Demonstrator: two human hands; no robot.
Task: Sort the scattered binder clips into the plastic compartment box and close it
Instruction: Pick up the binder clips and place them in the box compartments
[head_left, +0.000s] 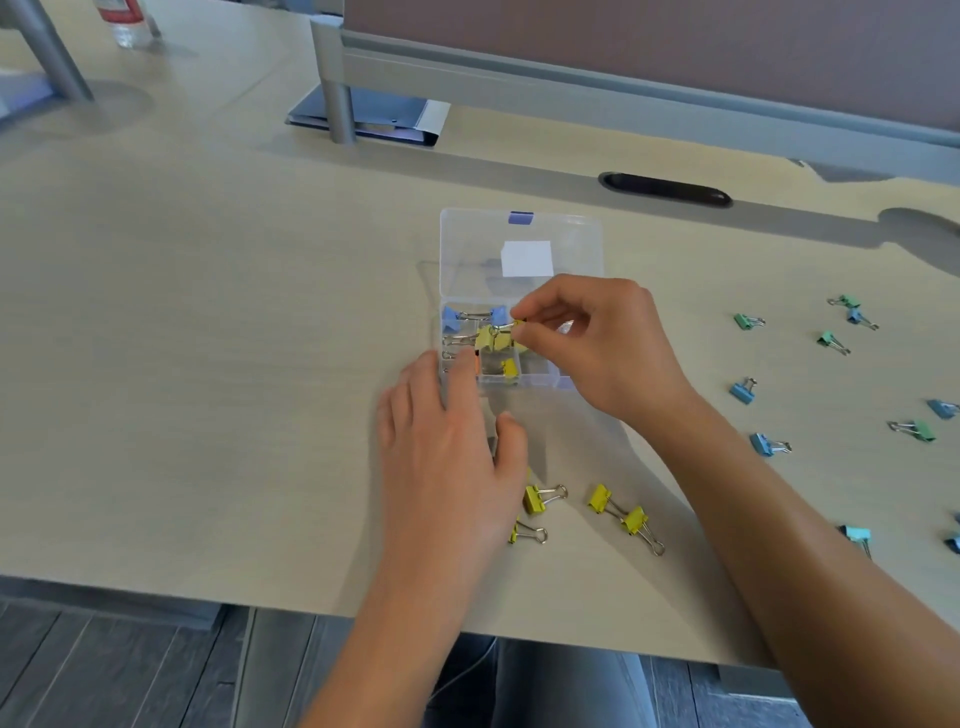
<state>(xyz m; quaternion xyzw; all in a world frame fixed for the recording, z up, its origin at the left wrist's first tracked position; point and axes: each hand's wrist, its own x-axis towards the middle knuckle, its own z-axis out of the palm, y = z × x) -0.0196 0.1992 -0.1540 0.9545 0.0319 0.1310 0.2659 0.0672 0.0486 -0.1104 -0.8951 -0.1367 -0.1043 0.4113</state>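
right hand (597, 353) pinching a yellow clip (506, 328) over the box (519, 306), left hand (447, 447) flat steadying it; drop it squarely into the yellow compartment

Box (521, 312): clear plastic, divided into compartments, lid swung open and lying flat behind it, with a white label and a blue latch.
Clips in box (474, 318): blue ones in the far left compartment, yellow ones in the middle.
Yellow clips (540, 499): four loose on the table just in front of the box.
Blue and green clips (743, 391): scattered well off to the right.
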